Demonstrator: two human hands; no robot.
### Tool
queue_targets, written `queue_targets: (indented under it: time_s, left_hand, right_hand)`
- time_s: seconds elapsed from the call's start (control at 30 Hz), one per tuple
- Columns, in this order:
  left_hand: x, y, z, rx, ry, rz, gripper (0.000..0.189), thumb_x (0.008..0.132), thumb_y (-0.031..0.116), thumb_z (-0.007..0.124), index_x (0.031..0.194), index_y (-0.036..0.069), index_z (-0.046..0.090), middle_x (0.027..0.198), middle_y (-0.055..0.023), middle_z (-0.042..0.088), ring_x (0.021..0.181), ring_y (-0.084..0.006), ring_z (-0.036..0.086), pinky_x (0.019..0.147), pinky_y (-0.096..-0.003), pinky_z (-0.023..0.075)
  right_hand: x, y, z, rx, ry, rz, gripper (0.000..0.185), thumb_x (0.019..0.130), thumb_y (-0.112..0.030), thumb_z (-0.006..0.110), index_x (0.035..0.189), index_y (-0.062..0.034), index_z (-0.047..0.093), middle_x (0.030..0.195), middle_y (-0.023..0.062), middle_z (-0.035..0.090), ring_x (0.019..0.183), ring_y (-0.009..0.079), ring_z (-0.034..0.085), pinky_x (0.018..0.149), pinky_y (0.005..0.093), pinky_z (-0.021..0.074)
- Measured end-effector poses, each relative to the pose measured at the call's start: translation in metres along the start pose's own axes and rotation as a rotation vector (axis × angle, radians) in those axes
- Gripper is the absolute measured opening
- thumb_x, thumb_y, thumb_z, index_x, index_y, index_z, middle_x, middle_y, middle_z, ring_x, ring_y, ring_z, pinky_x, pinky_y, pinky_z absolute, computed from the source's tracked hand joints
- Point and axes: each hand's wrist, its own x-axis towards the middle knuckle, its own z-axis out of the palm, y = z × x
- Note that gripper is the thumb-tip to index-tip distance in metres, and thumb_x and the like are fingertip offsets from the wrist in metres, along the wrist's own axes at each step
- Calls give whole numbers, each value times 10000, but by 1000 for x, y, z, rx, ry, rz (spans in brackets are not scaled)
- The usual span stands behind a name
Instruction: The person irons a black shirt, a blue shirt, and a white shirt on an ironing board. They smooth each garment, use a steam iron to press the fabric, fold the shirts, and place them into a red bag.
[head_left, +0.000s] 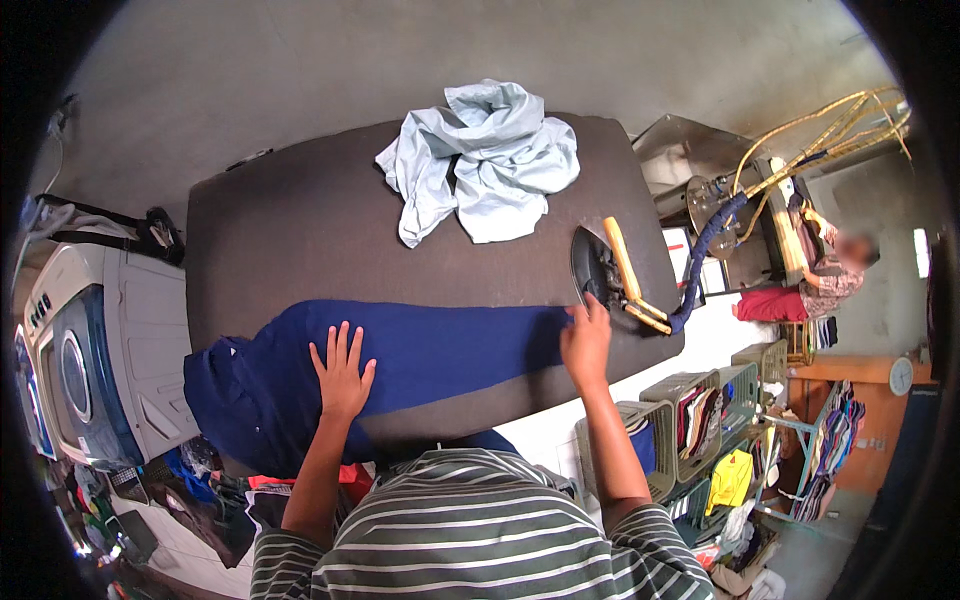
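Observation:
A navy-blue garment (450, 345), apparently trousers, lies across the near side of a dark padded ironing table (300, 225). One leg is spread flat, while the wider part bunches at the left end and hangs over the edge. My left hand (343, 373) rests palm down on the cloth, fingers apart. At the narrow hem on the right is my right hand (587, 349), its fingers partly bent; whether they pinch the cloth is unclear. Just beyond those fingers stands a steam iron (592, 262) with a light wooden handle (621, 259) and a blue-wrapped hose (705, 247).
A crumpled pale shirt (487, 161) lies at the table's far side. Washing machines (90, 360) stand to the left. Plastic baskets (652, 442) of folded clothes and a hanging rack (802, 450) are at right. Farther right, another person (832, 281) works at a table.

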Motion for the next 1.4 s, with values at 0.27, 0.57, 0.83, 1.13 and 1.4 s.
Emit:
queue_targets:
  time_s: [0.27,0.57,0.83,1.13,1.4]
  left_hand:
    - [3,16,-25,-65,14,-44,593,930,313,600,1463,92,463,1561,-134,369,1488,-318,272,1198,-624,85]
    - [-49,42,-53,-196,184,-349,489,840,68,631,1322,75,553,1481,-141,435,1438,-343,346,1206,-573,173]
    - [-33,77,-54,-338,176,-242,442,839,84,626,1279,58,596,1424,-156,490,1385,-361,404,1171,-537,255]
    - [10,152,4,-293,-77,51,611,970,414,553,1525,205,406,1622,-96,290,1503,-285,250,1168,-678,85]
    - [-16,113,-29,-434,83,12,472,951,225,573,1401,91,530,1504,-155,428,1445,-335,345,1192,-521,232]
  right_hand:
    - [169,-158,95,41,5,-523,1107,692,-607,789,1587,-249,246,1662,178,106,1516,427,138,1150,711,79]
    - [354,-55,140,93,38,-38,506,824,24,575,1296,-152,621,1344,211,478,1235,435,495,970,493,492]
    - [402,73,46,-313,224,-303,491,746,-12,671,1215,-159,661,1316,156,541,1246,421,486,1012,463,456]
    - [230,123,12,-380,71,-26,765,910,-578,605,1380,16,496,1206,271,629,1140,444,583,962,511,456]
    - [154,139,39,-277,-30,90,482,953,-478,610,1124,-55,452,1088,261,589,922,461,641,744,540,524]
